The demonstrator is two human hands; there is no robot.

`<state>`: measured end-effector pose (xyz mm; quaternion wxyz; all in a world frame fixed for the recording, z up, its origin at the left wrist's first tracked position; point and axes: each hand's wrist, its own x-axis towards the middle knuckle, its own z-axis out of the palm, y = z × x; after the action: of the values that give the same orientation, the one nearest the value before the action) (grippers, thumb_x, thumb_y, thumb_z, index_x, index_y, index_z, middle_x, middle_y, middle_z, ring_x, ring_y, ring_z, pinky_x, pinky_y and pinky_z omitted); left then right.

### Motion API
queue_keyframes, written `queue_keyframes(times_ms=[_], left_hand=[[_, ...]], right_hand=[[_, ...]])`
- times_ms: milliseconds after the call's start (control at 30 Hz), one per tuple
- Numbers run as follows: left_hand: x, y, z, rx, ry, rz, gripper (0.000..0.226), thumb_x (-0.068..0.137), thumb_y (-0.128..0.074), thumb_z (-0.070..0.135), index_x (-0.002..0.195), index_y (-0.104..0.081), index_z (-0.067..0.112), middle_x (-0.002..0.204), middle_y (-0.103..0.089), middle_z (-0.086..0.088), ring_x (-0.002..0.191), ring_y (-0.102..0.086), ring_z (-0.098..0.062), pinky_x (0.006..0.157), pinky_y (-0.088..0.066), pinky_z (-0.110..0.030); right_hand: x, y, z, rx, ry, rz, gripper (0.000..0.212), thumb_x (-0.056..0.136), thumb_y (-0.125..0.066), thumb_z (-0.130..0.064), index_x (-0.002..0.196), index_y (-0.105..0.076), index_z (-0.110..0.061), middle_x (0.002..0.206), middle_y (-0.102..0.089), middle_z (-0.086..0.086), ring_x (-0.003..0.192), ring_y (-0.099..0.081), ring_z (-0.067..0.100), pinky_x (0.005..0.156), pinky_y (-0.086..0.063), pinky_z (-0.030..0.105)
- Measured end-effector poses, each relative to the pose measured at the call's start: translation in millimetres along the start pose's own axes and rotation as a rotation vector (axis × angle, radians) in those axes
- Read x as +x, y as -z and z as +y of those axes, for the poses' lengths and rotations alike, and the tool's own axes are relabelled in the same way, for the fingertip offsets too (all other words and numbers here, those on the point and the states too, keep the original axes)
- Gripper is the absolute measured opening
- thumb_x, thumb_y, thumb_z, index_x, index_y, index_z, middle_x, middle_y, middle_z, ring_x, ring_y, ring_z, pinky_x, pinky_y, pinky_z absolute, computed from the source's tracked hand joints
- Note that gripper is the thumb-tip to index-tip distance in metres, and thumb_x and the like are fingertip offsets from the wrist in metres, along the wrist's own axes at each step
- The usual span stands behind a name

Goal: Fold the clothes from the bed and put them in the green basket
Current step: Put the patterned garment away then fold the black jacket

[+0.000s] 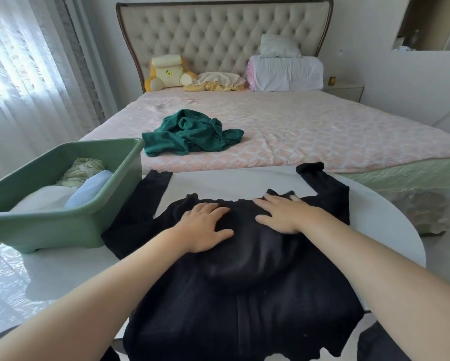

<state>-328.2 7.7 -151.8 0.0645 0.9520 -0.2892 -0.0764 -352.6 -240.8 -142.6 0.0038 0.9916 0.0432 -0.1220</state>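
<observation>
Fingers [214, 208] of the left hand [205, 225] and right hand [283, 214] lay straight and spread, pressed flat on the chest of the black sweater [244, 295], gripping nothing. The sweater lay spread out on the white desk [62, 269], sleeves angled away from the person. Just left of the sweater stood the green basket [49, 225] holding folded clothes [88, 188]; beyond the sweater, a crumpled green garment [190, 139] lay on the bed [323, 131].
</observation>
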Motion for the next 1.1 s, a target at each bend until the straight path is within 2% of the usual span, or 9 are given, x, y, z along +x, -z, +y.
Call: queue_keyframes(times_ms=[100,200,267,433,567,700,967,1033,1100], left_hand=[[7,-7,-23,0.045,0.123,-0.162,0.076,0.094,-0.028,0.073,0.158,-0.01,0.037,0.166,0.001,0.009,0.153,0.005,-0.024,0.122,-0.005,-0.047],[18,-1,-29,-0.097,0.048,0.083,0.052,0.104,-0.03,0.052,0.15,-0.037,0.03,0.158,-0.03,0.007,0.146,-0.029,-0.026,0.118,-0.024,-0.043],[26,6,-35,-0.17,0.043,0.199,0.043,0.107,-0.034,0.033,0.148,-0.041,0.024,0.155,-0.035,0.001,0.137,-0.042,-0.027,0.112,-0.034,-0.039],[41,15,-57,0.039,0.125,0.04,0.049,0.104,-0.045,0.02,0.152,-0.037,0.022,0.147,-0.04,-0.007,0.127,-0.049,-0.03,0.1,-0.041,-0.037],[57,28,-61,0.27,0.158,0.002,0.033,0.102,-0.05,0.033,0.133,-0.055,0.024,0.128,-0.051,-0.005,0.11,-0.057,-0.03,0.079,-0.044,-0.037],[77,30,-62,0.367,0.217,0.159,0.027,0.104,-0.045,0.028,0.125,-0.055,0.016,0.121,-0.05,-0.008,0.101,-0.061,-0.031,0.071,-0.046,-0.039],[124,9,-58,0.401,0.344,0.386,0.025,0.099,-0.048,0.01,0.123,-0.051,0.007,0.129,-0.05,-0.01,0.092,-0.065,-0.025,0.051,-0.034,-0.029],[131,7,-63,0.392,0.363,0.38,0.026,0.099,-0.047,0.015,0.122,-0.055,0.008,0.125,-0.051,-0.01,0.105,-0.059,-0.027,0.06,-0.038,-0.029],[132,3,-69,0.392,0.355,0.323,0.035,0.102,-0.042,0.032,0.126,-0.057,0.011,0.133,-0.048,-0.012,0.121,-0.047,-0.031,0.085,-0.042,-0.036]], right_hand=[[3,-7,9,0.003,-0.104,-0.068,0.069,0.102,-0.022,-0.062,0.16,0.006,-0.037,0.169,0.007,0.001,0.156,0.0,0.02,0.123,-0.004,0.056],[9,-4,2,-0.143,-0.093,0.095,0.062,0.101,-0.029,-0.049,0.158,-0.022,-0.027,0.164,-0.023,0.006,0.148,-0.023,0.028,0.118,-0.022,0.049],[12,-1,-3,-0.207,-0.084,0.184,0.058,0.093,-0.039,-0.04,0.149,-0.039,-0.024,0.15,-0.04,0.005,0.135,-0.034,0.028,0.109,-0.034,0.043],[18,5,-6,-0.027,-0.072,0.095,0.061,0.089,-0.046,-0.011,0.147,-0.04,-0.028,0.136,-0.041,0.004,0.111,-0.055,0.031,0.091,-0.05,0.044],[33,6,6,-0.062,-0.085,0.179,0.037,0.088,-0.048,0.002,0.121,-0.055,-0.013,0.112,-0.045,0.007,0.09,-0.056,0.029,0.075,-0.053,0.043],[45,3,19,-0.079,-0.118,0.332,0.029,0.081,-0.052,0.013,0.102,-0.049,-0.007,0.098,-0.036,0.006,0.064,-0.044,0.021,0.05,-0.037,0.035],[76,6,31,-0.019,-0.146,0.523,0.027,0.084,-0.055,0.014,0.097,-0.045,-0.008,0.104,-0.031,0.006,0.069,-0.04,0.018,0.047,-0.023,0.026],[86,6,32,0.019,-0.134,0.552,0.023,0.085,-0.052,0.013,0.101,-0.05,-0.004,0.106,-0.035,0.006,0.073,-0.045,0.02,0.053,-0.037,0.03],[93,2,31,0.032,-0.116,0.498,0.031,0.087,-0.048,0.011,0.113,-0.056,-0.005,0.111,-0.042,0.008,0.084,-0.052,0.024,0.071,-0.05,0.037]])
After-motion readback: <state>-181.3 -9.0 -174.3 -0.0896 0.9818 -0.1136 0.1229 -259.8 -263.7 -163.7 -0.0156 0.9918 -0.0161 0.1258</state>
